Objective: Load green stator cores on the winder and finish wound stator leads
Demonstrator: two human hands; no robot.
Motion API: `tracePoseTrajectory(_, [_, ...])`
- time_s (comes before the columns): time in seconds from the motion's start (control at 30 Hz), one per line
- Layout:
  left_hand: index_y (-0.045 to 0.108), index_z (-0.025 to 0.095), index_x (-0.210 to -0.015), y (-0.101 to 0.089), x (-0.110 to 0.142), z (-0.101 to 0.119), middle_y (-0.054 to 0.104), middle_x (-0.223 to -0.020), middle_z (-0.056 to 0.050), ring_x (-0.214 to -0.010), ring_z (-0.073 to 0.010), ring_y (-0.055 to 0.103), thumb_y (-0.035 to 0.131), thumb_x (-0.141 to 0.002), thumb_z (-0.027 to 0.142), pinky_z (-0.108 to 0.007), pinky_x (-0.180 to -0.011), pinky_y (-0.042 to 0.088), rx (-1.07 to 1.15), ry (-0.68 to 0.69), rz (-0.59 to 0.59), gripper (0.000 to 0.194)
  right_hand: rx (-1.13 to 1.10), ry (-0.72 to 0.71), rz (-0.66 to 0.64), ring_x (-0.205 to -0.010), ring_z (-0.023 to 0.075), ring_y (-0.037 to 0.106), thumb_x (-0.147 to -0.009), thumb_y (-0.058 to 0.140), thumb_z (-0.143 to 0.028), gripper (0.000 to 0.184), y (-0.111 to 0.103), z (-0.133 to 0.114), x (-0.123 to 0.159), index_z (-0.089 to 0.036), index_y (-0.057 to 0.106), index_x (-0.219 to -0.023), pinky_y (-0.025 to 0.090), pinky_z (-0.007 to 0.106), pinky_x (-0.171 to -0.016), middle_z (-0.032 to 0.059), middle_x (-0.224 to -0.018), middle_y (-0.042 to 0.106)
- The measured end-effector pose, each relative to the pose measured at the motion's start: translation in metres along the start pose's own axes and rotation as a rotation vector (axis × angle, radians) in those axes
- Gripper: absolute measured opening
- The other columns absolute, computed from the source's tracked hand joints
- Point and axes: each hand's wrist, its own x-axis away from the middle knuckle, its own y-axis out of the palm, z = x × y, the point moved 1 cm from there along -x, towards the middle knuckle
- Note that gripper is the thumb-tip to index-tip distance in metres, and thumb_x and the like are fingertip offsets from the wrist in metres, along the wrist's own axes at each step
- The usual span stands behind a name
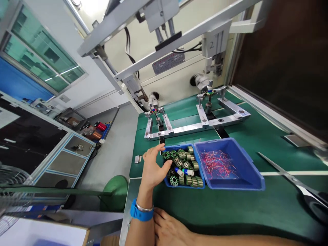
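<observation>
My left hand (153, 165) hovers at the left edge of a small blue bin (202, 181) filled with several green stator cores (185, 160). Its fingers are spread apart and hold nothing; the thumb nearly touches a core. A blue wristband and a metal bangle (141, 211) circle that wrist. My right hand (169, 230) lies flat on the green mat (230, 208) near the front edge, fingers stretched out to the left, empty. Two white tubes with blue caps (183, 172) lie among the cores.
A larger blue bin (252, 172) holding red wire scraps (217, 163) sits right of the small one. Scissors (294, 179) lie at the right. A winding machine with two fixtures (208, 99) stands behind. Copper wire spools (98, 127) sit left.
</observation>
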Motion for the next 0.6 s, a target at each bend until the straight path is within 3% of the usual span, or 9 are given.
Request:
tracePoseTrajectory(0.2, [0.053,0.027,-0.127,0.001,0.001,0.001,0.066,-0.115,0.000,-0.114,-0.0261,0.056,0.072,-0.075,0.008,-0.047,-0.102,0.033,0.017,-0.010,0.009,0.059,0.042,-0.016,0.009,-0.126,0.0292,0.050,-0.100,0.056,-0.023,0.043,0.011,0.004,0.003,-0.011,0.051,-0.141,0.047,0.041,-0.104,0.0127,-0.139,0.051])
tracePoseTrajectory(0.4, [0.052,0.028,-0.127,0.003,0.002,-0.001,0.067,-0.111,0.001,-0.113,-0.0248,0.057,0.070,-0.078,0.006,-0.046,-0.101,0.031,0.045,-0.011,0.024,0.057,0.081,-0.037,0.003,-0.119,0.0290,0.055,-0.101,0.057,-0.024,0.041,0.014,0.005,0.005,-0.011,0.050,-0.140,0.047,0.039,-0.101,0.0121,-0.134,0.057])
tracePoseTrajectory(0.6, [0.053,0.029,-0.127,0.001,0.003,0.001,0.067,-0.112,0.002,-0.115,-0.0244,0.056,0.070,-0.079,0.006,-0.044,-0.101,0.031,0.058,-0.037,0.014,0.055,0.122,-0.019,0.101,-0.116,0.0247,0.057,-0.102,0.054,-0.028,0.039,0.012,0.005,0.005,-0.011,0.052,-0.137,0.049,0.036,-0.099,0.0116,-0.128,0.061])
